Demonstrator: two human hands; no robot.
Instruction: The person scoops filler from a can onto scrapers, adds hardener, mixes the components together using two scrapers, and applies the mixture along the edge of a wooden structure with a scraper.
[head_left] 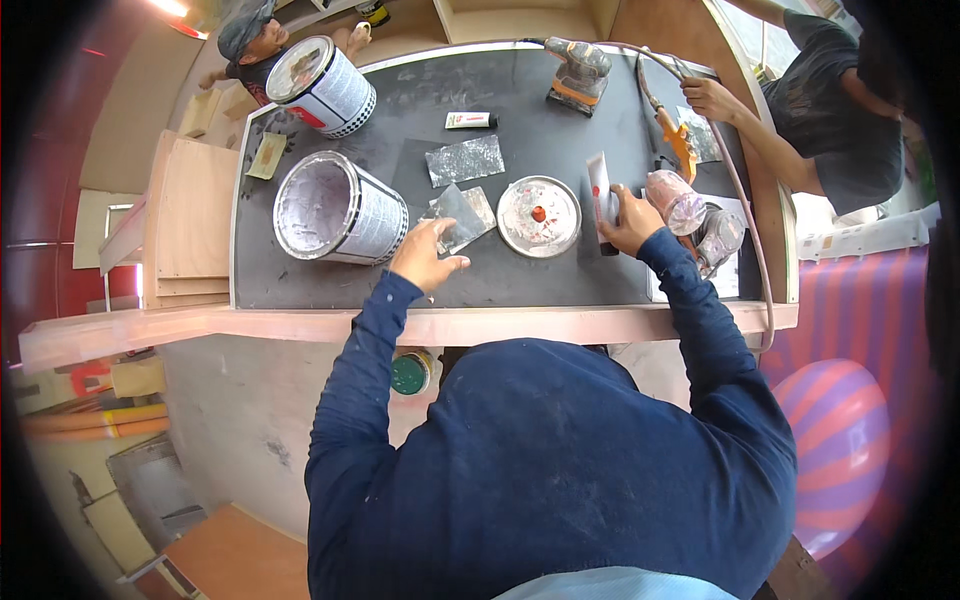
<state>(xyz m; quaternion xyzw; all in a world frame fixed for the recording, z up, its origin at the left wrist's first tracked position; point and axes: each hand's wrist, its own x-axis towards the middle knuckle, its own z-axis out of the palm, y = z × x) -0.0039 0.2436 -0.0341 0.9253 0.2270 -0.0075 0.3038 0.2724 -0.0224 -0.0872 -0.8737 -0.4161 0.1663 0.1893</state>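
Observation:
My right hand (pixel 630 222) is closed around a white tube (pixel 598 180) with a dark cap, held beside a round can lid (pixel 512 236). Whitish paste smears the lid, and an orange-red dab (pixel 538 214) sits in its middle. My left hand (pixel 428 255) has its fingers and thumb apart at a thin grey spreader plate (pixel 462 222); whether the fingertips touch it I cannot tell. Under that plate lies a paste-smeared plate (pixel 478 208). Left of the hand stands an open can (pixel 318 205) coated inside with pale paste.
Farther back are another can (pixel 325 90), a second tube (pixel 470 120), a smeared metal sheet (pixel 465 160) and a sander (pixel 580 75). An orange air gun (pixel 676 145), a hose (pixel 735 170) and pinkish containers (pixel 676 200) crowd the right. Two people stand beyond the table.

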